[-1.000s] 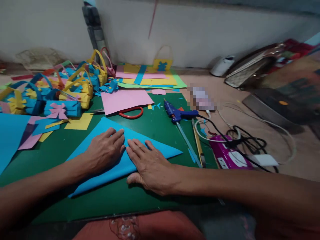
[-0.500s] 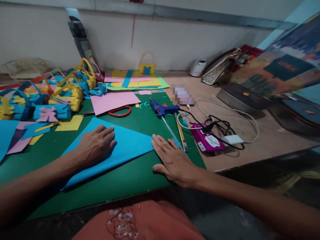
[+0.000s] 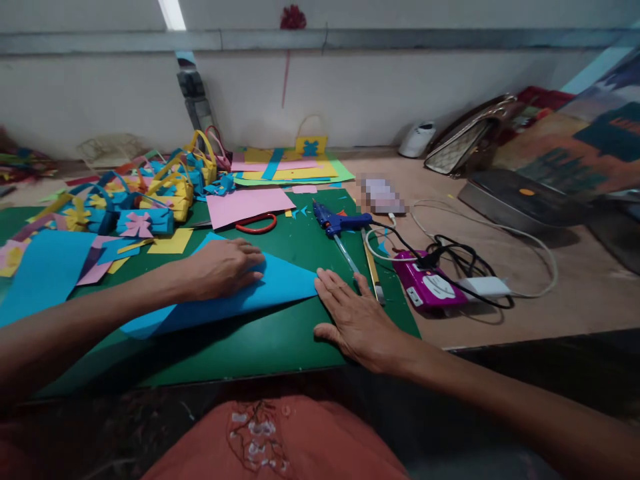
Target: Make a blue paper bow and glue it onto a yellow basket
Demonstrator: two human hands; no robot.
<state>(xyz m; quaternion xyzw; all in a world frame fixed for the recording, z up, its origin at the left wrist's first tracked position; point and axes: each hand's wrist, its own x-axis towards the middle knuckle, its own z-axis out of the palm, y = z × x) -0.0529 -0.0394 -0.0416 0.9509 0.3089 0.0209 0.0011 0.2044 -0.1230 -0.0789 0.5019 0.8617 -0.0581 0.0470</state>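
A folded sheet of blue paper (image 3: 280, 283) lies on the green cutting mat, tapering to a point at its right end. My left hand (image 3: 225, 270) rests palm down on the sheet's upper part, its fingers slightly bent and holding nothing. At the pointed end, my right hand (image 3: 353, 320) is spread flat, fingertips touching the paper and thumb apart. A blue glue gun (image 3: 340, 220) with a clear glue stick lies just beyond my right hand, beside a yellow cutter knife (image 3: 371, 263). Red-handled scissors (image 3: 257, 223) sit partly under a pink sheet (image 3: 247, 205).
Several small paper baskets (image 3: 145, 223) crowd the left side, near another blue sheet (image 3: 50, 270). Stacked coloured paper (image 3: 285, 167) lies at the back of the green mat (image 3: 280, 353). To the right are a purple power box (image 3: 427, 283) with tangled cables and a blurred phone (image 3: 383, 193).
The view has shifted, so most things appear farther right. My left hand has moved a little toward the pointed end over the blue paper; my right hand stays at the tip.
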